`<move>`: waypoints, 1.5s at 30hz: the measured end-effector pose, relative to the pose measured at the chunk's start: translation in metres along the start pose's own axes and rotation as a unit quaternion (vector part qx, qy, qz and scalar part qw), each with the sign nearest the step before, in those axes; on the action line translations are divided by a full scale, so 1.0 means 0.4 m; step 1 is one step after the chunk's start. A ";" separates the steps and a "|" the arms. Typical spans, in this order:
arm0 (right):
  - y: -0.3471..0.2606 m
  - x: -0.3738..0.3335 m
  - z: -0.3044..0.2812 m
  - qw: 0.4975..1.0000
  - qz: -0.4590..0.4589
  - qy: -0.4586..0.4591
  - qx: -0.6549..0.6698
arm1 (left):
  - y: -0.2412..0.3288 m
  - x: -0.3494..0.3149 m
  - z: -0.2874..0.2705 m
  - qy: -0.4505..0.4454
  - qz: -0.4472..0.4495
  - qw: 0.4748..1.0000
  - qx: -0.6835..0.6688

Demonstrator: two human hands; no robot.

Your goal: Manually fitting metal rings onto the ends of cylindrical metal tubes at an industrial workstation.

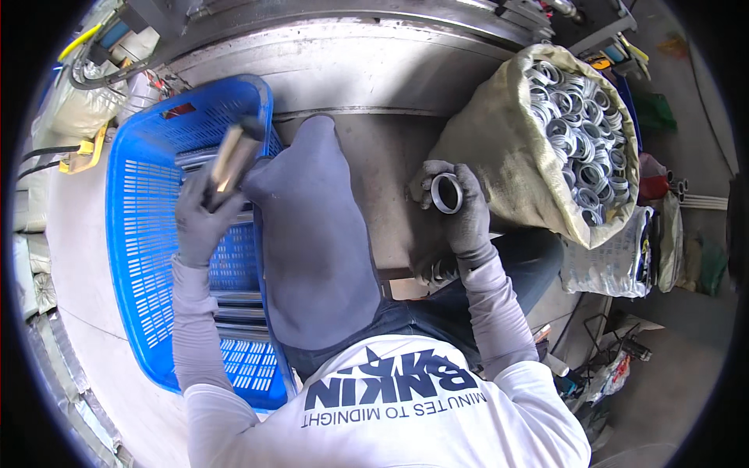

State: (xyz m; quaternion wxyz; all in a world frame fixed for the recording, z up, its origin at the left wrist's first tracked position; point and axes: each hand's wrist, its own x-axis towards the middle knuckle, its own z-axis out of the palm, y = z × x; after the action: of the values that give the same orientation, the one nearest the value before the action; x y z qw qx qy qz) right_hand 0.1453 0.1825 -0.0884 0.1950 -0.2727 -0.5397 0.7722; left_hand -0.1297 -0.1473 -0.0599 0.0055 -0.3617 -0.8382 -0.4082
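Note:
My left hand (201, 222), in a grey glove, is closed round a short bar-like piece (232, 160) with a pale, shiny side. Motion blurs that piece, so its exact kind does not show. It is held above the blue plastic basket (129, 234), where several long metal lengths (242, 312) lie. In my gloved right hand (468, 214) is a grey metal ring (447, 193), its round opening facing up. To the right of that hand stands a pale woven sack (488, 125), its rolled rim open on many similar metal rings (581, 140).
Grey cloth (316, 242) covers my left thigh beside the basket. Metal machinery (343, 23) runs along the far side. Plastic-wrapped goods (608, 261) lie right of the sack, with a dark wire rack and clutter (616, 359) nearer me. A yellow-handled tool (84, 152) is at far left.

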 end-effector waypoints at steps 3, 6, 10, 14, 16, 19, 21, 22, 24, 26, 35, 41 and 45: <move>-0.009 -0.031 -0.002 0.998 -0.046 0.024 -0.023 | 0.288 0.034 0.021 -0.133 0.198 0.969 0.069; -0.044 -0.062 0.010 0.978 -0.147 0.041 -0.143 | 0.415 0.014 0.115 -0.192 0.253 0.936 0.149; -0.046 -0.093 -0.008 0.920 -0.273 0.028 -0.280 | 0.448 -0.012 0.225 -0.220 0.272 0.919 0.182; -0.017 -0.087 -0.029 0.901 -0.314 0.046 -0.295 | 0.455 -0.010 0.256 -0.235 0.273 0.913 0.192; -0.004 -0.082 -0.033 0.898 -0.315 0.053 -0.304 | 0.462 -0.004 0.262 -0.260 0.261 0.907 0.206; 0.012 -0.083 -0.024 0.918 -0.295 0.079 -0.252 | 0.457 -0.006 0.272 -0.259 0.267 0.907 0.197; 0.005 -0.084 -0.011 0.944 -0.254 0.096 -0.187 | 0.461 -0.004 0.273 -0.263 0.268 0.905 0.201; 0.004 -0.082 -0.004 0.944 -0.254 0.099 -0.187 | 0.464 -0.002 0.274 -0.264 0.272 0.902 0.205; -0.002 -0.077 0.007 0.925 -0.277 0.133 -0.224 | 0.463 0.007 0.279 -0.267 0.279 0.901 0.198; 0.010 -0.076 0.012 0.923 -0.260 0.133 -0.250 | 0.461 0.016 0.279 -0.267 0.295 0.898 0.187; 0.023 -0.073 -0.017 0.946 -0.229 0.160 -0.164 | 0.549 0.008 0.264 -0.178 0.378 0.890 0.183; -0.110 -0.102 -0.116 0.856 -0.310 0.225 -0.347 | 0.416 -0.052 0.225 -0.154 0.062 0.959 -0.231; -0.208 -0.112 -0.114 0.898 -0.340 0.099 -0.261 | 0.532 0.070 0.219 -0.011 -0.016 0.773 -0.635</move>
State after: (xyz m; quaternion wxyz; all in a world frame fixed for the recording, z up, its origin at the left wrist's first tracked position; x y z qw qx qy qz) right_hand 0.2093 0.2176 -0.0129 0.4198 -0.1883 -0.7600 0.4590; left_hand 0.0047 0.0160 0.0348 -0.2414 -0.2744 -0.3943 -0.8432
